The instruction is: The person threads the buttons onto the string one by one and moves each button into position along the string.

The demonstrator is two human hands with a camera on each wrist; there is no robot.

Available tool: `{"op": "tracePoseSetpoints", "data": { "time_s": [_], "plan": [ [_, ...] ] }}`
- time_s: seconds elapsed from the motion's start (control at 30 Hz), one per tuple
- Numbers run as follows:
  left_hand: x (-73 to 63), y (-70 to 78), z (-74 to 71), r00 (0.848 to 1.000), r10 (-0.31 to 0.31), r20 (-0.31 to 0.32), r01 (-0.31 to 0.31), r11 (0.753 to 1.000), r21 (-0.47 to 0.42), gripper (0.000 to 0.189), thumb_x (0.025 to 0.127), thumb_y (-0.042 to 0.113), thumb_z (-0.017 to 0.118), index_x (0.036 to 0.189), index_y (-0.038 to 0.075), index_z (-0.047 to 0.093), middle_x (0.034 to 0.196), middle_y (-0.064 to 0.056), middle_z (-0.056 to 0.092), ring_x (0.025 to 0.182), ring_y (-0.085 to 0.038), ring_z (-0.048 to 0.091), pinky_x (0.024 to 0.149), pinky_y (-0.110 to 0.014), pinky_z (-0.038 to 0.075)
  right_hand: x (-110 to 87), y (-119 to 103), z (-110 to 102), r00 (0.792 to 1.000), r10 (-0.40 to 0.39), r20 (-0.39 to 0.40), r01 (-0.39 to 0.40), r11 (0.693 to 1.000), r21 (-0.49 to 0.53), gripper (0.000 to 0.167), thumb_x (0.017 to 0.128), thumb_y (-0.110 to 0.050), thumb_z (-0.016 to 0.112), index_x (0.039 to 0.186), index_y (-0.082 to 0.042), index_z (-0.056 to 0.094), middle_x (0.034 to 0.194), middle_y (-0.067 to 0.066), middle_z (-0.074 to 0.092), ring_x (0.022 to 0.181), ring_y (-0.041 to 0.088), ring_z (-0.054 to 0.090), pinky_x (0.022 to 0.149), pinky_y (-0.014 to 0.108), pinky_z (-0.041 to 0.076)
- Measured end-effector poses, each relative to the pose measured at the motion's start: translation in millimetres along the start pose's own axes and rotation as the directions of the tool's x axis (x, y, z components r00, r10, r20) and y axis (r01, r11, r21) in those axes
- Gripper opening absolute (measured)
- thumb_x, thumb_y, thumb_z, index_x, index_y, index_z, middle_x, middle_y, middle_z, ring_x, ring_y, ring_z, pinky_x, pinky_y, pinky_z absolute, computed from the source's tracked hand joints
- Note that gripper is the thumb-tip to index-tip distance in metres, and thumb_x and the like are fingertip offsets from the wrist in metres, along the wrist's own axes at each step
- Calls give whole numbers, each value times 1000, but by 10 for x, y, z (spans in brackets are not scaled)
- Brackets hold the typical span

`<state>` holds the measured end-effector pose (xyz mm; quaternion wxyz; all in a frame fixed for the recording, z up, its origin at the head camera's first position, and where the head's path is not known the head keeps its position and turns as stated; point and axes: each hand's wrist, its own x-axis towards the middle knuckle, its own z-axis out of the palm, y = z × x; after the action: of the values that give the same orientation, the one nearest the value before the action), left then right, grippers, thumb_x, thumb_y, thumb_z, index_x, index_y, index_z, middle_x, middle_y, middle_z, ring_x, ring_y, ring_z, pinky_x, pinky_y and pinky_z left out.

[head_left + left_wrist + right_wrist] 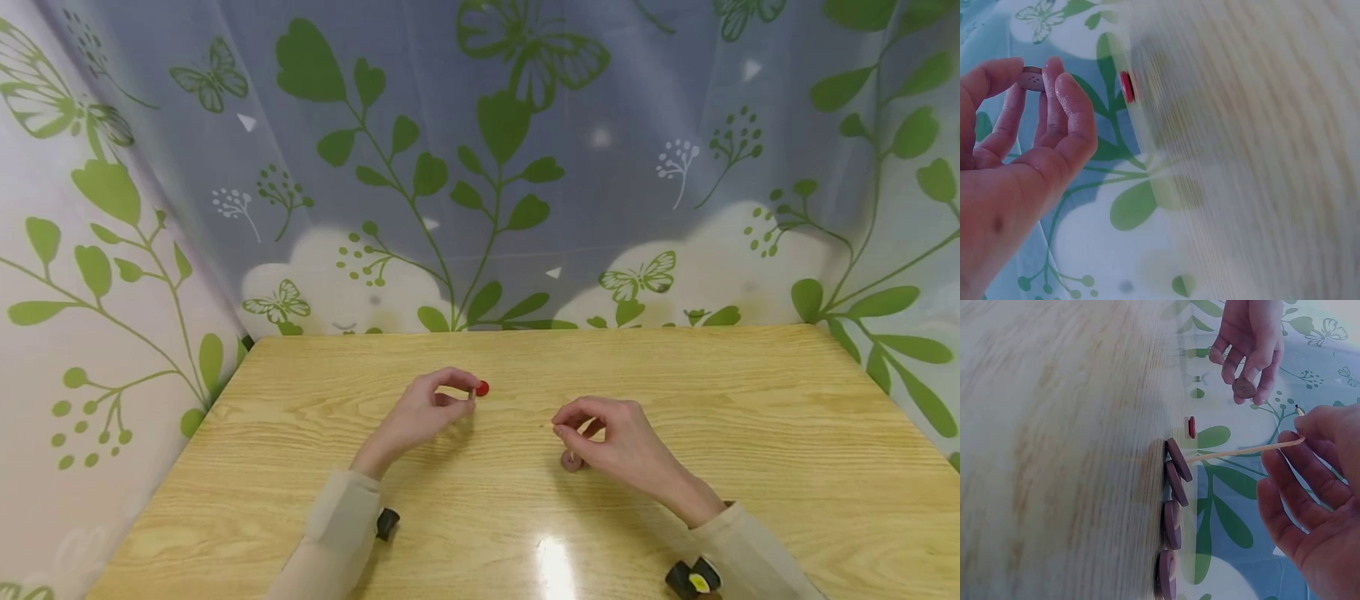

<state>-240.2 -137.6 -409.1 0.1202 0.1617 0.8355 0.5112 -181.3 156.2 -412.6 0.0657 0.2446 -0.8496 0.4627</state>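
Observation:
My left hand (420,415) pinches a round brown button (1034,79) between thumb and fingertips, above the table. Small holes show in its face in the left wrist view. Just past those fingertips in the head view, a red button (483,388) lies on the wood. With thumb and index finger, my right hand (618,439) pinches a thin pale cord (1241,450) near its tip. The cord runs down to several brown buttons (1179,460), which lean in a row on the table. From the head, most of that row is hidden under the right hand.
The light wooden table (300,367) extends under both hands. A patterned curtain (405,250) hangs along its back edge and the sides. Black devices sit at the left wrist (387,524) and right wrist (692,577).

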Motion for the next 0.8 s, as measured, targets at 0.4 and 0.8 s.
{"op": "tracePoseSetpoints", "data": {
  "time_s": [0.4, 0.8],
  "plan": [
    [-31, 66, 98, 999, 23, 46, -18, 995, -101, 34, 95, 10, 69, 128, 10, 64, 137, -18, 62, 106, -23, 71, 91, -40, 58, -8, -10, -4, 1000, -7, -5, 7, 1000, -6, 9, 95, -12, 73, 98, -20, 76, 87, 0, 77, 79, 2, 70, 69, 28, 59],
    [-80, 151, 230, 994, 31, 102, -13, 986, -167, 31, 95, 8, 69, 125, 7, 61, 133, -22, 59, 108, -31, 72, 92, -44, 57, -10, 7, 11, 1000, -15, 9, 15, 1000, 14, 6, 97, -15, 72, 99, -19, 76, 88, 3, 77, 78, 7, 72, 70, 28, 59]
  ]
}}
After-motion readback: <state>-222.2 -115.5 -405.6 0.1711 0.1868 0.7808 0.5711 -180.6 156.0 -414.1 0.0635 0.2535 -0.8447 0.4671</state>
